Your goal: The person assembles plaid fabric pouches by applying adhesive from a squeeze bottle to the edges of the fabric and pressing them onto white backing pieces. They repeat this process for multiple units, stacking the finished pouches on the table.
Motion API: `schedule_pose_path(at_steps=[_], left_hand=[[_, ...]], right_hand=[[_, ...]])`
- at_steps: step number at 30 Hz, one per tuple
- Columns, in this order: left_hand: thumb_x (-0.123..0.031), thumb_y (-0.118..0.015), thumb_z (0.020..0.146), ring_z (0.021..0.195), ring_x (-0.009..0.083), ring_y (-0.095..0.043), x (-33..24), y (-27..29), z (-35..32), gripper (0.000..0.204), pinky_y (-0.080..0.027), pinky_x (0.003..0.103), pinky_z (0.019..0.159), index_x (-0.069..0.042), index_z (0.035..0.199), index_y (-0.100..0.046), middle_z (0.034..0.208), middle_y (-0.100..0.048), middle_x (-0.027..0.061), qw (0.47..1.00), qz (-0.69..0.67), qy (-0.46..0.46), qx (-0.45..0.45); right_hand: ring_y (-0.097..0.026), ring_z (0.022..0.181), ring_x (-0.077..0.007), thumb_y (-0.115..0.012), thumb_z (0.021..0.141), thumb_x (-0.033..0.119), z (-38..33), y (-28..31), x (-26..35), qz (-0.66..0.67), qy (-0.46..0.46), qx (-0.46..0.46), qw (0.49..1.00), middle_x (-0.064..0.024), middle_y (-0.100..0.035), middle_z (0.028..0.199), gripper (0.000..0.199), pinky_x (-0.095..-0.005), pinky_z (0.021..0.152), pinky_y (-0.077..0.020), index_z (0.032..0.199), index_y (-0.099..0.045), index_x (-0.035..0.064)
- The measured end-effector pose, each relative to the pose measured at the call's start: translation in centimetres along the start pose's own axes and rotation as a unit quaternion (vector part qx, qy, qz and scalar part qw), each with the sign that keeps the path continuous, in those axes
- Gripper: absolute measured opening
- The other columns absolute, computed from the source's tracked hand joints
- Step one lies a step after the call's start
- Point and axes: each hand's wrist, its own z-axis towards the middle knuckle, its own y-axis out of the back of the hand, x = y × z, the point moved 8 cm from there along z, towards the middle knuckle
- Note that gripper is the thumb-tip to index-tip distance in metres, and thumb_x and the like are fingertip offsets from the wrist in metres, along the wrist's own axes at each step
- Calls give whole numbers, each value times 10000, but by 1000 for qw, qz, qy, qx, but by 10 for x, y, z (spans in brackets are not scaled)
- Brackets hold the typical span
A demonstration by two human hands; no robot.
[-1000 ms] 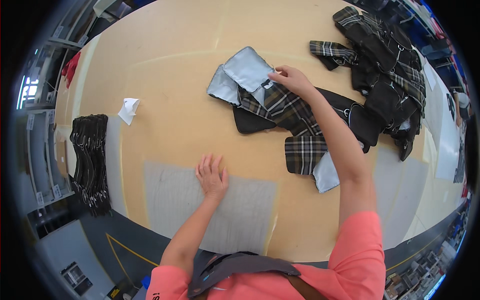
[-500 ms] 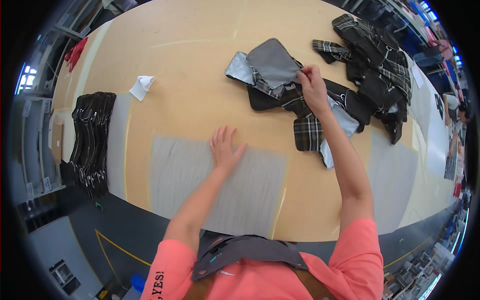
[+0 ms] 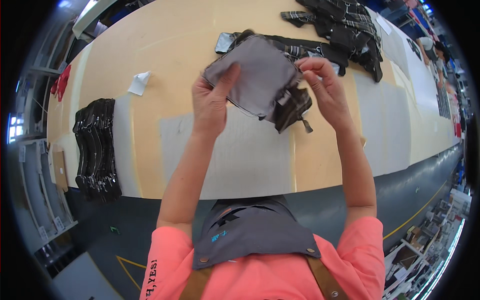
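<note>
Between my two hands hangs a sewn fabric piece (image 3: 252,75) with a smooth grey face, dark edging and a plaid part dangling at its lower right. My left hand (image 3: 216,97) grips its left side, thumb on the grey face and fingers behind. At its upper right edge, my right hand (image 3: 325,85) pinches the border; the fingertips partly cover that spot. The piece is held up off the table, slightly blurred. Just behind it lie more black and plaid pieces (image 3: 327,52), one with a silvery lining (image 3: 224,43).
A heap of black and plaid sewn pieces (image 3: 345,30) lies at the far right. On the left stands a stack of black pieces (image 3: 96,147) near a crumpled white paper (image 3: 139,83). Red cloth (image 3: 61,82) sits at the far left edge. Another person (image 3: 431,52) is at the right.
My right hand has lifted the grey-faced piece off the pile and drawn it nearer. My left hand has risen from the table and taken hold of its left side. The view has shifted.
</note>
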Motion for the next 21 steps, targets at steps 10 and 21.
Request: schedule_pose_path(at_steps=[10, 21], left_hand=[[-45, -681, 871, 834, 72, -607, -168, -6, -62, 167, -463, 201, 760, 10, 1023, -642, 950, -677, 38, 966, 169, -188, 54], [-224, -573, 943, 1045, 173, -609, -235, 18, -124, 372, -497, 307, 901, 21, 1223, -573, 1194, -606, 115, 957, 149, -245, -38]], right_hand=[[-490, 1087, -111, -578, 938, 400, -172, -84, -153, 253, -338, -90, 902, -4, -490, 1303, 524, -320, 919, -384, 1365, -433, 133], [-345, 1343, -277, -651, 866, 483, -209, -275, -192, 580, -393, 11, 714, -96, -347, 1479, 754, -573, 1043, -276, 1473, -287, 225]])
